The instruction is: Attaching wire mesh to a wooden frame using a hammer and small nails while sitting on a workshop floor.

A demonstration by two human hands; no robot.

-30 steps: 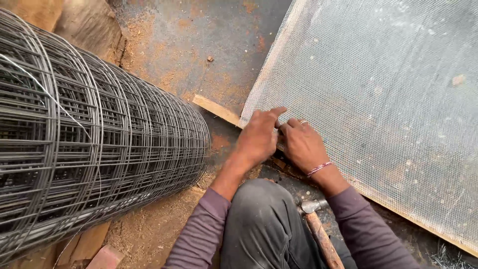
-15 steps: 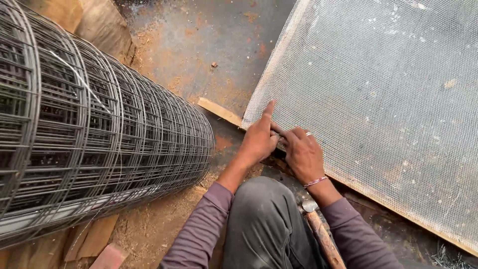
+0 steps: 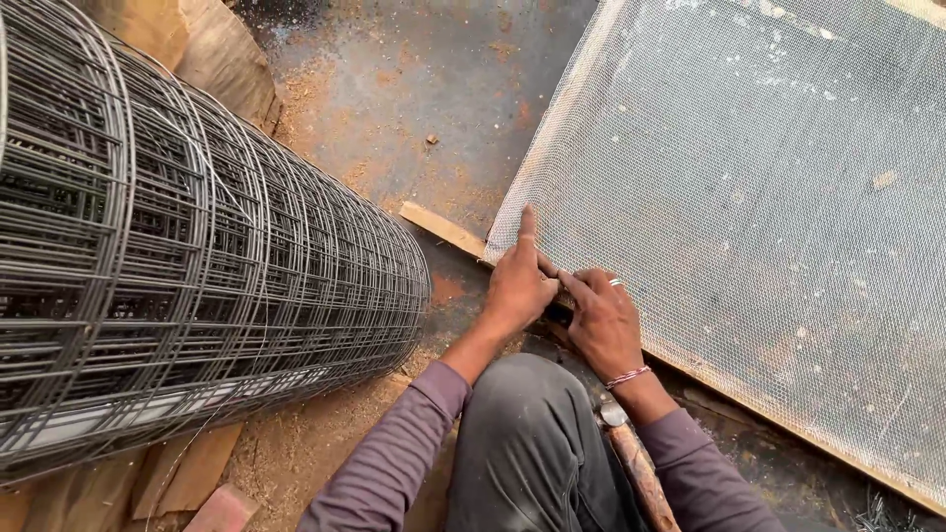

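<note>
Fine wire mesh (image 3: 749,207) already lies spread across the wooden frame (image 3: 448,229) on the floor. Left hand (image 3: 517,286) presses its near corner, forefinger extended; right hand (image 3: 603,320) pinches the edge there, contents hidden.

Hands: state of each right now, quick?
Left hand: open, forefinger out, pressing the fine mesh at the frame corner.
Right hand: fingers curled on the mesh edge; grip cannot be told.

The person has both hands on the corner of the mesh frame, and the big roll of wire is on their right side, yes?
Not quite. The head view shows the wire roll on their left. Both the left hand and right hand are at the mesh frame corner.
</note>
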